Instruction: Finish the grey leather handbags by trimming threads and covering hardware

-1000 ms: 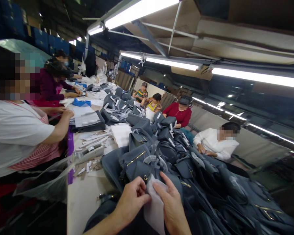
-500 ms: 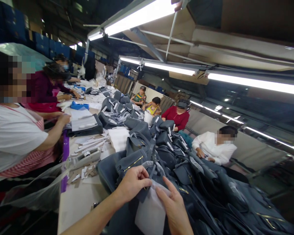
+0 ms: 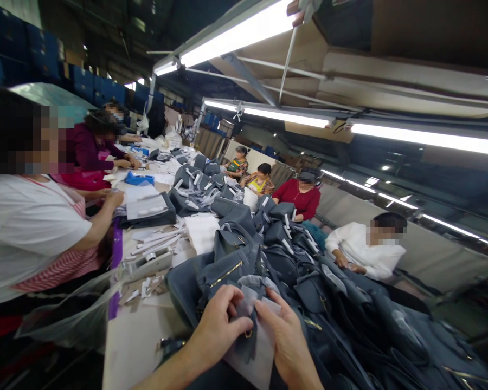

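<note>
A white sheet of thin paper hangs at a dark blue-grey handbag in front of me. My right hand grips the sheet at its upper right, thumb and index finger pointing up. On the other side, my left hand has its fingers curled, with the thumb on a dark strap by a small gold ring. The strap lies across the paper. Crumpled pale wrapping covers a handle just beyond my fingers. What lies inside the curl of my left fingers is partly hidden.
Many similar bags are piled along the table and to my right. Paper strips and clear plastic film lie to the left. A co-worker in white stands close at left; several others work around the table.
My left thumb has moved down beside the gold ring, and its fingers have parted more from the right hand. The strap now lies across the paper. The view has shifted slightly.
</note>
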Motion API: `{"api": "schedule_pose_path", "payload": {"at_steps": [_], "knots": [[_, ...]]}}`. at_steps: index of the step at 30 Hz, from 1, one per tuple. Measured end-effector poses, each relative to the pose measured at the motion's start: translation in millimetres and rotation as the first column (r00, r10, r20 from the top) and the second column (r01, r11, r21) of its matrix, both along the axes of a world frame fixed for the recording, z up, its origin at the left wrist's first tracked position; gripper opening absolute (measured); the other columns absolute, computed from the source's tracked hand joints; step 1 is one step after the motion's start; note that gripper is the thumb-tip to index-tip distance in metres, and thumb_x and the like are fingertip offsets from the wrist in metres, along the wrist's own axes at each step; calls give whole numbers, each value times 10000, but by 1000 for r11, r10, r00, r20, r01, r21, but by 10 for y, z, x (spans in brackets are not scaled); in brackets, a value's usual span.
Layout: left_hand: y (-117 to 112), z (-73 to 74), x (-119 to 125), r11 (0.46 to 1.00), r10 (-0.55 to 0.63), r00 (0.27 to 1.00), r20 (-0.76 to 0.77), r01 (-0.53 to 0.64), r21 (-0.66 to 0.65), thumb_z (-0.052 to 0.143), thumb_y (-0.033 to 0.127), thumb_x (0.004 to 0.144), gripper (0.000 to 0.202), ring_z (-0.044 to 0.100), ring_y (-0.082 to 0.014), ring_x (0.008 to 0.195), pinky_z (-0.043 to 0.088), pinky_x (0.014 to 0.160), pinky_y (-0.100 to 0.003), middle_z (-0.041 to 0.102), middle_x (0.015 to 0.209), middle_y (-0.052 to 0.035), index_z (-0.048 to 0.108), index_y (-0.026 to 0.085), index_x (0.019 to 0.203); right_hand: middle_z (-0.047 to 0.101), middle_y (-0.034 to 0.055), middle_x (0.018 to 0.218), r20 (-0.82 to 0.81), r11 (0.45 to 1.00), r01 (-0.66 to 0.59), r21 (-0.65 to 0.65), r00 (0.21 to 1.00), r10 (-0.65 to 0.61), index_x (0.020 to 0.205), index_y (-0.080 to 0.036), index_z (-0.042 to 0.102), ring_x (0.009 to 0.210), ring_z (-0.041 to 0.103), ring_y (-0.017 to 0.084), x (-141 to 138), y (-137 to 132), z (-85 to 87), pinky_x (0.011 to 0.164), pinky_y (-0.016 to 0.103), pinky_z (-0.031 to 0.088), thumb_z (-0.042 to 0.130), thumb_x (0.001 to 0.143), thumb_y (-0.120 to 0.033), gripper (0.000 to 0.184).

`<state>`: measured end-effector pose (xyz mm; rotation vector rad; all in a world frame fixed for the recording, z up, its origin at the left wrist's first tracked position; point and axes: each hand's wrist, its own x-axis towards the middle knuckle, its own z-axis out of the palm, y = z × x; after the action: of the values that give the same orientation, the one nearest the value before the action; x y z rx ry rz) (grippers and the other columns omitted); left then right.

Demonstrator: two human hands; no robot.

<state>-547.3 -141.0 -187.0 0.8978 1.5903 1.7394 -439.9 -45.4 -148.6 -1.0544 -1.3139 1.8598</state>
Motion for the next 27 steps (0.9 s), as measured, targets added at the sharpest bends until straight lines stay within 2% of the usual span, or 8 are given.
{"api": "schedule_pose_path", "payload": {"at_steps": [2, 4, 7, 9, 11, 15, 20, 27], "knots": [[-50, -19, -34, 999, 28, 999, 44, -30, 26, 717, 244, 651, 354, 543, -155, 758, 430, 654, -241, 610, 888, -21, 587, 169, 972, 774, 93, 824, -35, 999, -13, -43, 999, 11, 1321, -90, 469, 669, 714, 249, 16, -4, 30, 636, 340, 561, 939, 452, -351, 1022], [-93, -63, -46, 998, -60, 975, 212, 56, 26, 710, 415, 709, 376, 548, -158, 715, 427, 615, -247, 605, 825, -23, 578, 158, 950, 776, 97, 827, -73, 996, -26, -83, 997, 20, 1347, -86, 448, 666, 716, 247, 29, -7, 45, 643, 340, 567, 943, 449, -319, 1052], [-138, -135, 23, 963, -262, 804, 533, 256, 88, 668, 627, 716, 515, 586, -180, 690, 459, 632, -277, 622, 739, -38, 611, 141, 876, 776, 95, 825, -96, 994, -52, -100, 995, 42, 1372, -88, 433, 678, 721, 253, 36, -14, 28, 629, 326, 564, 943, 455, -313, 1072], [-149, -160, 121, 937, -336, 671, 661, 312, 158, 743, 619, 648, 548, 615, -195, 723, 488, 703, -311, 664, 784, -72, 647, 123, 860, 772, 83, 792, -71, 995, -50, -80, 996, 45, 1372, -91, 444, 662, 718, 258, 36, -23, 3, 602, 322, 558, 938, 459, -347, 1070], [-144, -172, 223, 947, -312, 633, 708, 269, 177, 843, 513, 553, 523, 608, -183, 692, 489, 708, -306, 675, 771, -75, 659, 110, 831, 768, 75, 767, -28, 999, -16, -36, 1000, 15, 1356, -87, 472, 658, 712, 257, 35, -34, -14, 604, 322, 557, 939, 441, -375, 1067], [-125, -213, 336, 983, -165, 760, 628, 71, 172, 842, 366, 542, 408, 549, -143, 638, 435, 638, -245, 635, 697, -7, 611, 142, 792, 763, 76, 760, 33, 998, 30, 57, 999, -32, 1331, -75, 510, 655, 699, 253, 28, -41, -15, 597, 316, 548, 939, 399, -405, 1077], [-176, -286, 316, 986, -49, 957, 285, 0, 168, 659, 316, 722, 207, 518, -149, 697, 387, 631, -223, 603, 729, 14, 623, 172, 865, 746, 46, 721, 67, 990, 46, 135, 996, -55, 1296, -85, 551, 588, 657, 207, 27, -3, -72, 546, 281, 509, 906, 467, -418, 961], [-207, -314, 293, 999, 24, 1000, 16, -25, 45, 545, 212, 790, 123, 550, -173, 732, 392, 667, -234, 620, 759, 5, 647, 192, 857, 763, 50, 858, 35, 986, 9, 166, 999, -15, 1161, -173, 687, 740, 687, 239, 128, 97, -209, 628, 299, 528, 819, 621, -444, 618]]}}
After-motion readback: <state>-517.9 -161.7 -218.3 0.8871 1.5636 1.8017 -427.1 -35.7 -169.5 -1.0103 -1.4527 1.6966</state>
